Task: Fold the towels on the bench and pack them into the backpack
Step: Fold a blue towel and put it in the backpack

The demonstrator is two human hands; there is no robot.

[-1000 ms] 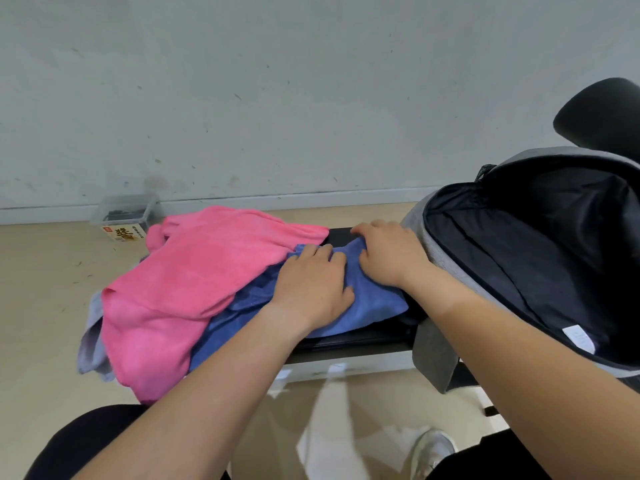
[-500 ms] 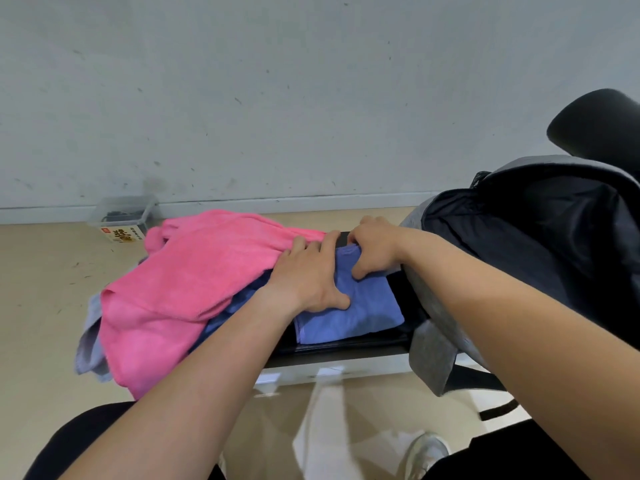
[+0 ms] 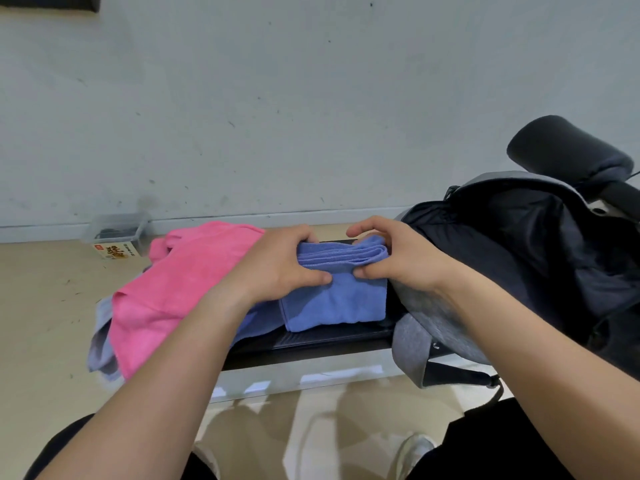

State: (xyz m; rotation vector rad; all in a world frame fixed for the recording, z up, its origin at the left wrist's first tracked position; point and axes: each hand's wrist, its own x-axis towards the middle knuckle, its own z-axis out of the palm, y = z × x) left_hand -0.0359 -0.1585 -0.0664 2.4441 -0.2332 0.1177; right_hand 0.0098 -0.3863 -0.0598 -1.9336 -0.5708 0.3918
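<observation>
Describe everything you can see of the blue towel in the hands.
The blue towel is a soft, matte cloth, terry or microfibre by its look, folded into a compact rectangle. Several stacked layers show along its raised top edge. Its lower part lies on the black bench, between the pink towel and the open backpack. The left hand and right hand each pinch that top edge, thumbs on the near face, fingers over the far side.
</observation>
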